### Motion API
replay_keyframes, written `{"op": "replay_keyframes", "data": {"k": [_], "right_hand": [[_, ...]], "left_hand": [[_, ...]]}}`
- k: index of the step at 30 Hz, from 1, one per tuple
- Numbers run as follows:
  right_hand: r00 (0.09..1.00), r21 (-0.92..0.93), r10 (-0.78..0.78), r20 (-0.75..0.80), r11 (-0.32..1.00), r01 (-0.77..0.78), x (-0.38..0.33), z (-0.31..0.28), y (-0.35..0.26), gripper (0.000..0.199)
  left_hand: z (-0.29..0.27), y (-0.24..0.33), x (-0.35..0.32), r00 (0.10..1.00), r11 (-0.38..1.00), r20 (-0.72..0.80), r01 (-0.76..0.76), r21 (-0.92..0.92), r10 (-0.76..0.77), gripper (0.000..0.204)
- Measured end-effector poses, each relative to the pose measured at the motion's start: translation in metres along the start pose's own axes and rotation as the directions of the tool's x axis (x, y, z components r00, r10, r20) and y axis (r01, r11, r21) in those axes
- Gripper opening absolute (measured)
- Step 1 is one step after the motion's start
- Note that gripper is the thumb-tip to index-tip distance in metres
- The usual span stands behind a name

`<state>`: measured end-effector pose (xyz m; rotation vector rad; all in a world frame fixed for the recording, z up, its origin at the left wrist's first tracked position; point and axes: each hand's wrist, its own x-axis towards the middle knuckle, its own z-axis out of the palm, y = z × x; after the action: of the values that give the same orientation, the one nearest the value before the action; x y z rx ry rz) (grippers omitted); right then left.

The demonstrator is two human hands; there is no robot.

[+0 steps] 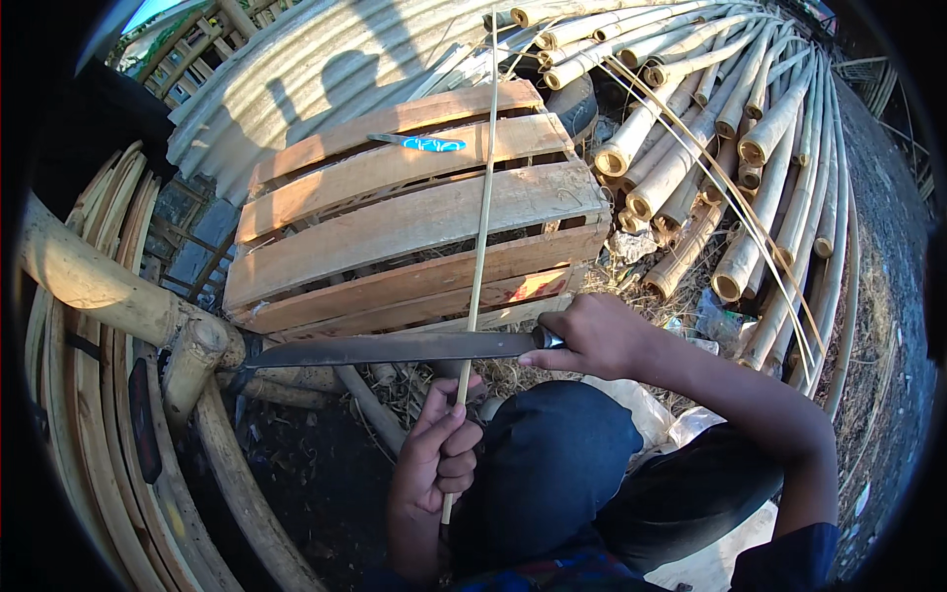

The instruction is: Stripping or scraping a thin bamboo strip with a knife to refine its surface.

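My left hand [446, 454] is closed round the lower part of a long thin bamboo strip [483, 222], which rises away from me past the crate. In my right hand [594, 335] is the handle of a machete [395, 348]. Its long dark blade lies crosswise, pointing left, and crosses the strip just above my left hand. The blade's tip reaches the bamboo frame [197, 350] at the left. Whether the edge presses into the strip I cannot tell. A small knife [434, 144] with a blue patterned handle rests on the slatted wooden crate [414, 222] ahead.
Many cut bamboo poles [681, 168] are piled at the right, with several thin strips [730, 187] across them. Split bamboo slats [89, 414] stand at the left. Behind the crate lies a corrugated sheet [296, 99]. My bent knee [557, 444] is close to both hands.
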<state>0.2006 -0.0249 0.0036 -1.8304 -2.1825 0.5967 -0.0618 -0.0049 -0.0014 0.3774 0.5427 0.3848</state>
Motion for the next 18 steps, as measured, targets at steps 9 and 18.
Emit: {"op": "replay_keyframes", "data": {"k": [9,18], "right_hand": [[0.995,0.025,0.102,-0.014,0.995,-0.101,0.002,-0.007,-0.001,0.064],[0.978,0.237,0.206,-0.022,0.952,-0.195,-0.003,-0.002,0.015,0.068]], "left_hand": [[-0.001,0.003,-0.003,0.997,0.996,0.075,0.042,-0.082,-0.036,0.033],[-0.007,0.000,-0.011,0.995,0.983,0.093,0.053,-0.174,-0.038,0.035]]}}
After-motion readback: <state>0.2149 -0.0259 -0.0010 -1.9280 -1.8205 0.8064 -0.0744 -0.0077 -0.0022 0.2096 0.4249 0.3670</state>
